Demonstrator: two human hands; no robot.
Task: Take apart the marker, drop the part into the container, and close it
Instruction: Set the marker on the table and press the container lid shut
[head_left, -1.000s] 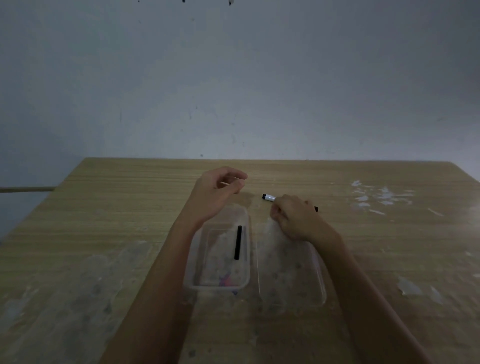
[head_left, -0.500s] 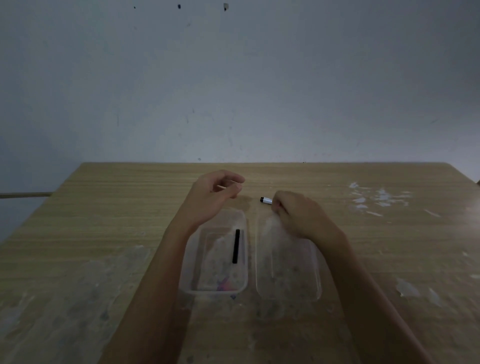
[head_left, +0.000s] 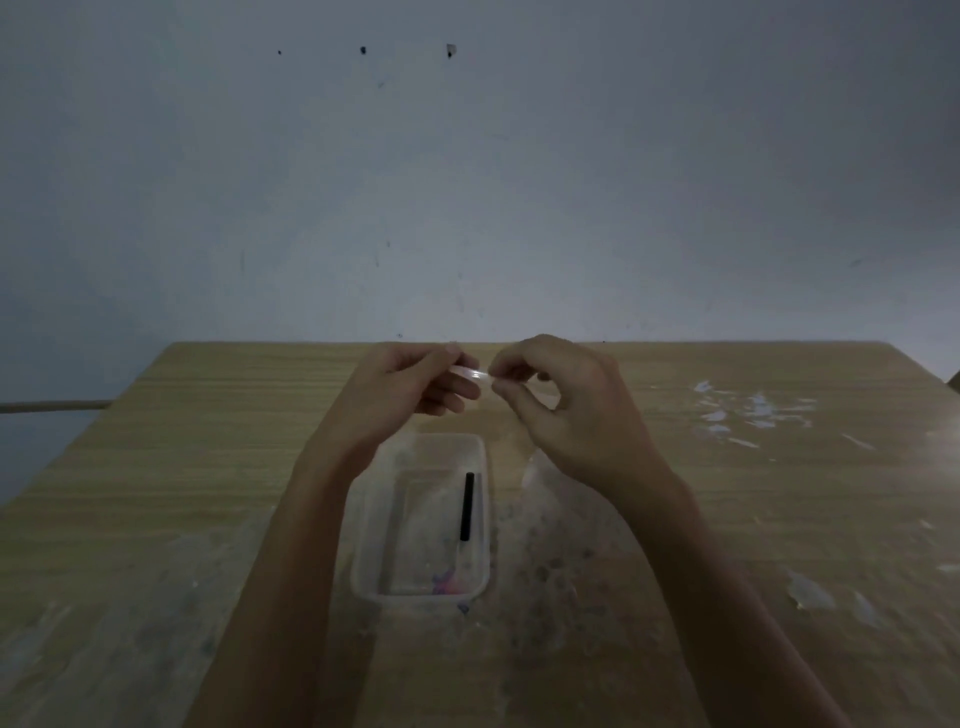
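Observation:
A clear plastic container (head_left: 364, 525) stands open on the wooden table, just below my hands. A black marker part (head_left: 466, 506) lies inside it along the right wall. Both hands are raised over the container's far end. My left hand (head_left: 400, 387) and my right hand (head_left: 561, 400) each pinch the top edge of the clear lid (head_left: 471, 374). The rest of the lid hangs faintly under my right hand, right of the container. The marker body is not in sight.
White paint flecks (head_left: 748, 410) mark the table at the far right, and pale smears (head_left: 810, 592) lie at the near right. A plain wall rises right behind the table's far edge (head_left: 260, 344). Small coloured bits (head_left: 444, 584) sit in the container's near end.
My right hand left the marker and rose with the lid. The lid no longer lies flat beside the container. My left hand came up to meet it at the lid's edge.

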